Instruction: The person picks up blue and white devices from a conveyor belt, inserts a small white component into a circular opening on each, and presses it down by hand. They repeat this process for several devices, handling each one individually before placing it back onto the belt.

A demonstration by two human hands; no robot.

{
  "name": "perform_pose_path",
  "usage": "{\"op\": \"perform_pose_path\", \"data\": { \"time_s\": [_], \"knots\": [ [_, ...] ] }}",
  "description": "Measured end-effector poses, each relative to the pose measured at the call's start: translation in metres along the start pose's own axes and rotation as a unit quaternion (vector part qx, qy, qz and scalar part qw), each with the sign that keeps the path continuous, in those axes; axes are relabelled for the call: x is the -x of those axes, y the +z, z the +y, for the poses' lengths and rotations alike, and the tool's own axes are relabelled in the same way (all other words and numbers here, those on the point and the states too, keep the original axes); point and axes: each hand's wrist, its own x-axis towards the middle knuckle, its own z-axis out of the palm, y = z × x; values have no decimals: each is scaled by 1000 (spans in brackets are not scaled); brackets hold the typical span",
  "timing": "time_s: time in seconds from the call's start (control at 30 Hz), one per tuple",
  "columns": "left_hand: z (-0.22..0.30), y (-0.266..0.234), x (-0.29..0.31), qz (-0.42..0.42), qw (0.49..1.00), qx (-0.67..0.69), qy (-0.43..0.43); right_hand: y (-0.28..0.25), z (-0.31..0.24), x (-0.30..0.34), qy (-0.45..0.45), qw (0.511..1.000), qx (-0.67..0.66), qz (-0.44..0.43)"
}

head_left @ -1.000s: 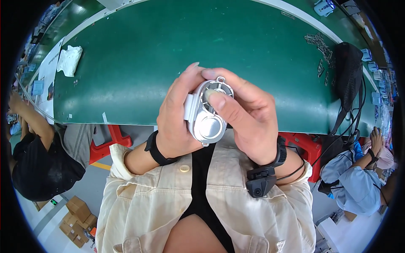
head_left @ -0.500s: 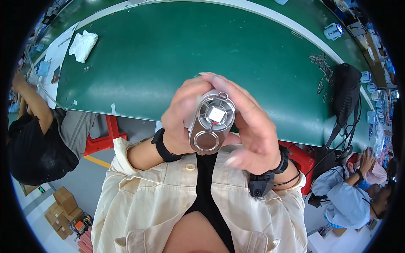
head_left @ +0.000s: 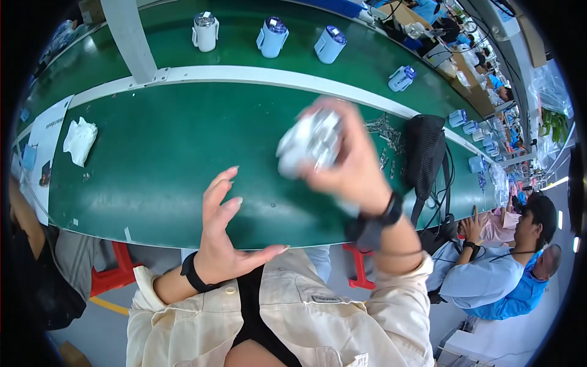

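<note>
My right hand (head_left: 358,174) is raised over the green table and wrapped round a white device with a clear, shiny end (head_left: 309,144). Motion blurs both hand and device, so its details are smeared. My left hand (head_left: 221,244) is apart from it, above the table's near edge, its fingers spread and holding nothing. Small metal parts (head_left: 386,137) lie scattered on the table beyond my right hand, beside a black mesh pouch (head_left: 423,153) with straps.
Past a white rail (head_left: 244,74), several white and pale blue devices with clear tops stand on a green strip, among them a pale blue one (head_left: 273,40). A crumpled white bag (head_left: 79,142) lies at left. People sit at both sides, one in light blue (head_left: 480,278).
My hands have parted. The right has carried the device forward over the table; the left has let go and opened. The view has shifted, showing more of the far strip.
</note>
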Motion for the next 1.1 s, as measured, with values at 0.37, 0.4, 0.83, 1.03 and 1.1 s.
{"op": "perform_pose_path", "data": {
  "time_s": [0.37, 0.4, 0.83, 1.03, 1.1],
  "knots": [
    [2, -2, -1, -41, 999, -15, -28, -195, 179, -160, 72, 924, 288, 240],
    [3, -4, -1, -50, 998, -20, -34, -191, 179, -163, 94, 901, 356, 231],
    [5, -8, -7, -75, 995, -43, -46, -101, 125, -212, 141, 866, 442, 188],
    [10, -16, 7, -60, 989, -48, -128, -75, 62, -143, -17, 978, 209, -2],
    [7, -16, 3, -55, 988, -17, -141, -52, 18, -100, -64, 974, 65, -210]
  ]
}}
